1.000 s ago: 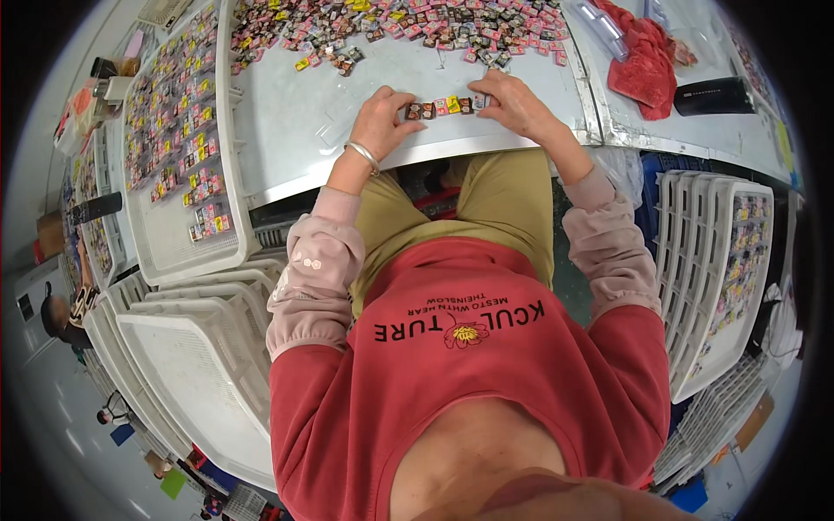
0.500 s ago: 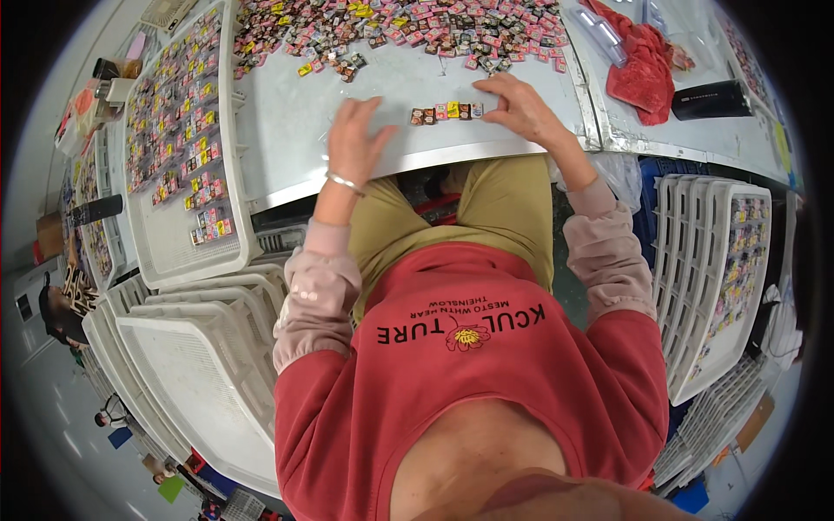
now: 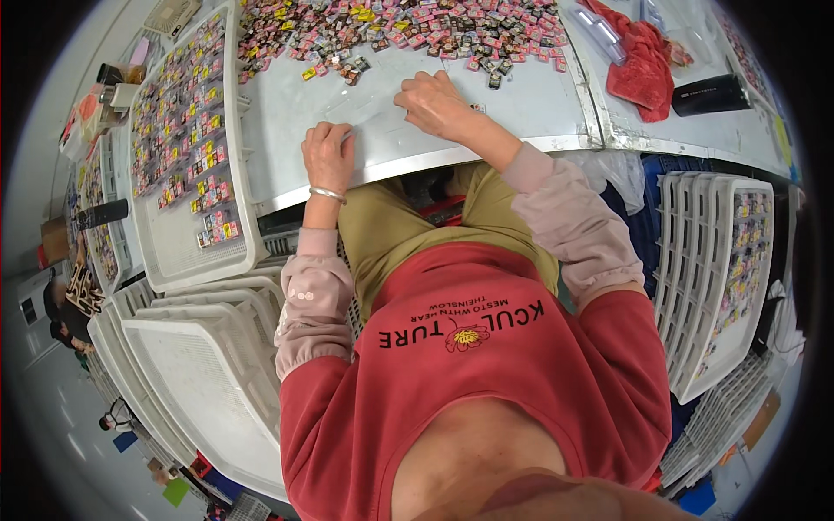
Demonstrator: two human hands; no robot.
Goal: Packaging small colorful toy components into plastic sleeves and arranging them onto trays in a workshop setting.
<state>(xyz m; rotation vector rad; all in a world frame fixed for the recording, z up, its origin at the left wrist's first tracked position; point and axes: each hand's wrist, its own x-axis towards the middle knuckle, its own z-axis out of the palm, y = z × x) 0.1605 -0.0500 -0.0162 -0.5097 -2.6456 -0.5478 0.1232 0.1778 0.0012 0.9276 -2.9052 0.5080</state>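
My left hand [image 3: 327, 158], with a bracelet at the wrist, is low over the table [image 3: 278, 130] near its front edge. Its fingers are curled together, and a clear, glossy edge shows beside the fingertips; what they hold is too faint to name. To its right, my right hand [image 3: 434, 106] reaches in with bent, closed fingers, their tips partly hidden. Past its wrist peeks the end of a row of small printed blocks [image 3: 478, 108]; my hand and wrist cover the place where the others lay. A large pile of similar small blocks [image 3: 400, 35] spreads along the far side.
At left, a white tray [image 3: 246, 174] holds rows of block sets in clear plastic. Stacked white trays [image 3: 187, 347] stand below it, and more trays [image 3: 695, 278] at right. A red cloth [image 3: 641, 74] and a black case [image 3: 711, 95] lie on the right-hand table.
My right hand has moved left over the row of blocks, which it now mostly hides. My left hand has drawn left and nearer, its spread fingers now curled. One dark block sits apart below the pile.
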